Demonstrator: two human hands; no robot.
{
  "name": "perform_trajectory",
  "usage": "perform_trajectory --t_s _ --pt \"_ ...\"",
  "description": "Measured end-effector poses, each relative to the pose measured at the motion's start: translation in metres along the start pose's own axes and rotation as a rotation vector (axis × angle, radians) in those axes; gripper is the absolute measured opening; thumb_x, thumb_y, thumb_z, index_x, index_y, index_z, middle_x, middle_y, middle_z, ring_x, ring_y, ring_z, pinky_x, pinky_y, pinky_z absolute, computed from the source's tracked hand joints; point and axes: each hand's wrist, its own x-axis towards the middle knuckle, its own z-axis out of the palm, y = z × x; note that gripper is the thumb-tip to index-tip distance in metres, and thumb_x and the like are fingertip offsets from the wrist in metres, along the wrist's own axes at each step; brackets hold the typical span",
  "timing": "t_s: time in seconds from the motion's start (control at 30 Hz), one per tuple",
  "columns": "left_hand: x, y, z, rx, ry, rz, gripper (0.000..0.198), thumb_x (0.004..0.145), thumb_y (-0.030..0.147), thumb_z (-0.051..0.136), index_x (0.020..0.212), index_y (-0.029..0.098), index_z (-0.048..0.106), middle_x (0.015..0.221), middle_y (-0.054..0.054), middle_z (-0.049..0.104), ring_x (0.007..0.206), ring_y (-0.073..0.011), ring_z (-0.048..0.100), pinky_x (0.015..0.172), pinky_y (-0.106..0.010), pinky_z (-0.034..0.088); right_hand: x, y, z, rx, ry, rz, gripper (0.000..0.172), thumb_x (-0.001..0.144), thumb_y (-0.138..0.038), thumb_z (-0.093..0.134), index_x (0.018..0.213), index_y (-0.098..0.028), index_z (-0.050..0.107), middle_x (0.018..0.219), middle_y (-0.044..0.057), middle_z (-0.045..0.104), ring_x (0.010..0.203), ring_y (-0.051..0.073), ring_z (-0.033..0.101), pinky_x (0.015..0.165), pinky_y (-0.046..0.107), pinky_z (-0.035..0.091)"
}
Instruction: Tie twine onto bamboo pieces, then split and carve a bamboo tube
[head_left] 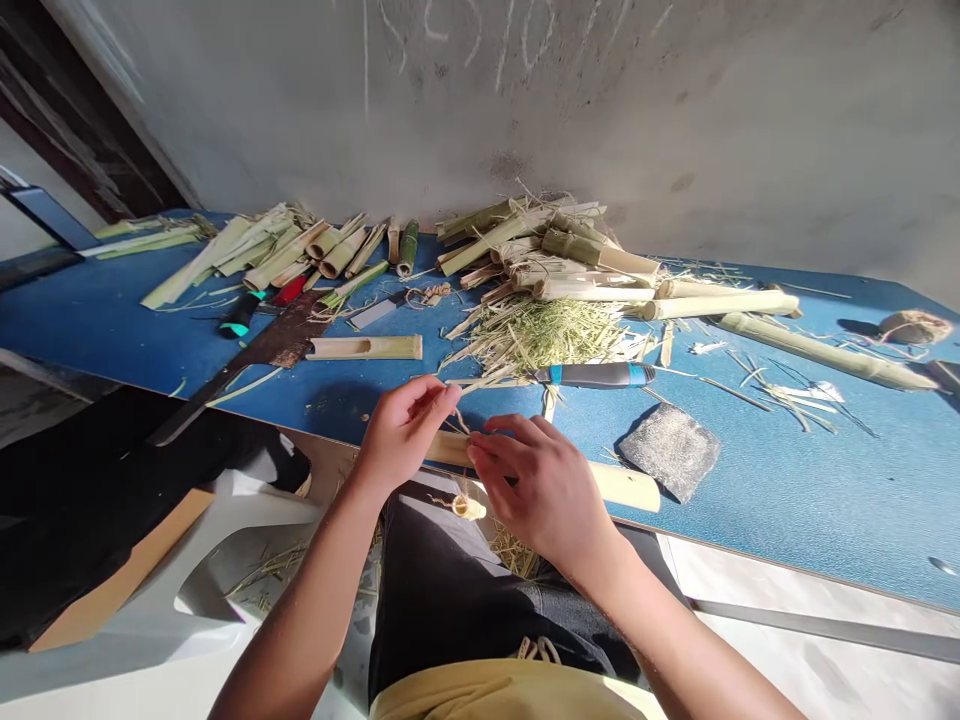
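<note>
Blue tabletop against a grey wall, strewn with cut bamboo, two hands working at its near edge.
Left hand pinches a thin fibre between closed fingertips; right hand curls, gripping a pale bamboo tube lying along the edge. A blue-handled knife and an abrasive pad rest just beyond.

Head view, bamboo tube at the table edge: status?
Left hand pinching a thin fibre by the bamboo tube. Right hand over the tube. Nothing in the way; blue-and-grey tool handle lies beyond.
</note>
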Motion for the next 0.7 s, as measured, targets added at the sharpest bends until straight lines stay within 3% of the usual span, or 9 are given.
perform_trajectory --t_s 0.17,0.3,0.37,0.53,0.7 --pt "-0.0016 0.0017 -0.0009 -0.011 -0.002 0.002 0.037 0.095 0.052 0.064 0.077 0.02 0.063 0.074 -0.001 0.064 0.074 -0.016 0.059 0.071 -0.025 0.047 0.0033 -0.0036 0.0062 -0.016 0.059 0.091 0.025 0.103 -0.025 0.064 0.081 -0.022 0.075 0.098 0.004 0.076 0.079 0.019 0.063 0.069 0.033 0.043" --pt "-0.0019 0.0022 -0.002 -0.023 0.003 0.008 0.035 0.095 0.051 0.064 0.077 0.021 0.065 0.074 -0.001 0.067 0.074 -0.016 0.061 0.071 -0.025 0.048 0.0028 -0.0039 0.0079 0.042 0.055 0.157 0.008 0.1 -0.025 0.069 0.098 -0.022 0.075 0.096 0.003 0.075 0.081 0.019 0.066 0.069 0.032 0.044" --pt "-0.0022 0.0022 -0.0024 -0.019 0.01 0.01 0.035 0.095 0.051 0.065 0.077 0.021 0.065 0.074 -0.001 0.067 0.073 -0.0159 0.061 0.071 -0.025 0.048 0.0024 -0.003 0.0079 0.066 0.048 0.164 0.01 0.101 -0.025 0.068 0.107 -0.022 0.075 0.099 0.003 0.075 0.082 0.019 0.067 0.069 0.032 0.045" --pt "-0.0033 0.0027 -0.0029 0.01 0.052 -0.002 0.039 0.094 0.055 0.065 0.075 0.02 0.064 0.071 -0.001 0.064 0.071 -0.0153 0.058 0.067 -0.024 0.047 0.0017 -0.0004 0.0087 0.071 0.041 0.101 0.017 0.105 -0.025 0.063 0.095 -0.024 0.077 0.102 0.003 0.077 0.086 0.019 0.068 0.075 0.033 0.047" --pt "-0.0063 0.0051 -0.0037 -0.039 0.105 -0.01 0.042 0.091 0.058 0.068 0.073 0.021 0.061 0.068 0.0 0.059 0.066 -0.0139 0.054 0.064 -0.024 0.046 -0.0008 -0.0027 0.0089 0.014 0.065 0.039 0.019 0.105 -0.026 0.062 0.096 -0.022 0.078 0.103 0.005 0.079 0.082 0.02 0.064 0.074 0.035 0.048"
